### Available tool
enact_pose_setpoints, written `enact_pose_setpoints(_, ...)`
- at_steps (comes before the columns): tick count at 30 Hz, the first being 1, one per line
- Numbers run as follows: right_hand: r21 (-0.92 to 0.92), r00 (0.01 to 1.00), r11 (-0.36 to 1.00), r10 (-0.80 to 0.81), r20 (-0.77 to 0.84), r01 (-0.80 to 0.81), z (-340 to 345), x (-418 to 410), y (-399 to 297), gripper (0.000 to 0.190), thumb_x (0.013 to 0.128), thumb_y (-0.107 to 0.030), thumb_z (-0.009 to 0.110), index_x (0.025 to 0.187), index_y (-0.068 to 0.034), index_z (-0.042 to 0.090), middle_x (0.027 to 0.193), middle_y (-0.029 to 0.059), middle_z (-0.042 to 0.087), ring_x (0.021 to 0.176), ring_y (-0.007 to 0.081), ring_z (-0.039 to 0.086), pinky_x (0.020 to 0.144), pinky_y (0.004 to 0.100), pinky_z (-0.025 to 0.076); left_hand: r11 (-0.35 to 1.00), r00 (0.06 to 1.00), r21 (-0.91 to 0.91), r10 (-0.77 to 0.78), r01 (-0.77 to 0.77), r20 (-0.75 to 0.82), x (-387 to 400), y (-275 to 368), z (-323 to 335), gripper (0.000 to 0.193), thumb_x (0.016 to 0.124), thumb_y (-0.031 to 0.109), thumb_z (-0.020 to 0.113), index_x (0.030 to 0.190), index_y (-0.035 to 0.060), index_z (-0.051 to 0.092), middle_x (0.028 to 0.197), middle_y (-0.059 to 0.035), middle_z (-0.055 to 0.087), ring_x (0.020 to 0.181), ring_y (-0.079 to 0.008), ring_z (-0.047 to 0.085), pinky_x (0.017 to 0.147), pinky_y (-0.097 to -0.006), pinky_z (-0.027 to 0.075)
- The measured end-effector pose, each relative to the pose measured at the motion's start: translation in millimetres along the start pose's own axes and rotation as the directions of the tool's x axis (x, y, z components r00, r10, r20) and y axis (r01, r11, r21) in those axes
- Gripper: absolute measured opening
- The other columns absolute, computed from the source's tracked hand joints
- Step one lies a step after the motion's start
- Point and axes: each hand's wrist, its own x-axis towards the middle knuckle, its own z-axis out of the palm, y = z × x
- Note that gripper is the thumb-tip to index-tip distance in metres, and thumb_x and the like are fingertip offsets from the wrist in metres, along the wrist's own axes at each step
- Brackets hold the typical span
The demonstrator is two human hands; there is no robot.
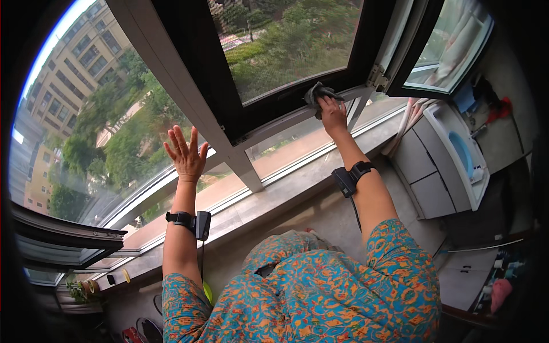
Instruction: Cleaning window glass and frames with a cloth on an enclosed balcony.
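Observation:
My right hand (pixel 333 113) presses a dark grey cloth (pixel 321 95) against the lower rail of a black-framed window screen (pixel 296 92). Part of the cloth bunches up past my fingertips. My left hand (pixel 186 155) is raised with its fingers spread and holds nothing. It is in front of the large glass pane (pixel 116 141), beside the grey window post (pixel 171 68); whether it touches the glass I cannot tell. Trees and buildings show through the panes.
An opened window sash (pixel 446 47) swings inward at the upper right, another (pixel 73 244) at the lower left. Below the window runs a stone sill (pixel 240 210). A white sink (pixel 476 188) on a grey cabinet (pixel 429 167) stands to the right. Potted plants (pixel 83 291) sit at the lower left.

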Motion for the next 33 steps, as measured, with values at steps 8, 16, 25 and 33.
enact_pose_setpoints(8,0.693,0.805,0.648,0.569,-0.167,-0.315,0.8,35.8,-16.1,0.031,0.095,-0.013,0.052,0.125,-0.008,0.058,0.122,0.0158,0.062,0.113,0.0340,0.057,0.094,0.0416,0.045,0.994,1.000,0.104,-0.020,0.022,-0.022,-14.2,-1.8,24.8,0.065,0.098,0.054,0.038,0.155,0.0301,0.019,0.162,-0.0133,0.000,0.150,-0.0299,-0.001,0.117,-0.0503,-0.008)
enact_pose_setpoints(16,0.358,0.883,0.840,-0.264,-0.389,0.408,18.2,-19.4,-188.3,0.041,0.081,-0.014,0.061,0.121,-0.020,0.063,0.120,0.0107,0.061,0.118,0.0381,0.053,0.103,0.0514,0.038,0.993,0.999,0.115,-0.001,0.006,-0.040,-11.2,-0.4,25.7,0.069,0.097,0.056,0.038,0.156,0.0295,0.013,0.162,-0.0147,0.001,0.150,-0.0310,0.000,0.117,-0.0518,-0.006)
enact_pose_setpoints(25,0.051,0.925,0.976,-0.182,-0.335,0.210,12.5,18.1,-69.5,0.041,0.088,-0.016,0.056,0.129,-0.020,0.059,0.128,0.0064,0.058,0.117,0.0275,0.055,0.109,0.0525,0.032,0.995,1.000,0.098,0.002,0.001,-0.025,-13.7,-5.2,15.8,0.066,0.098,0.053,0.041,0.155,0.0273,0.019,0.162,-0.0157,0.002,0.150,-0.0324,0.001,0.117,-0.0530,-0.005)
enact_pose_setpoints(33,0.138,0.949,0.987,0.122,-0.290,-0.085,-4.4,57.0,26.1,0.040,0.084,-0.012,0.062,0.124,-0.015,0.062,0.129,0.0075,0.059,0.115,0.0316,0.053,0.098,0.0449,0.043,0.987,0.985,-0.159,-0.061,0.035,-0.163,57.5,47.0,-43.7,0.069,0.097,0.051,0.048,0.154,0.0215,0.021,0.160,-0.0206,0.007,0.148,-0.0407,0.009,0.115,-0.0578,-0.001)
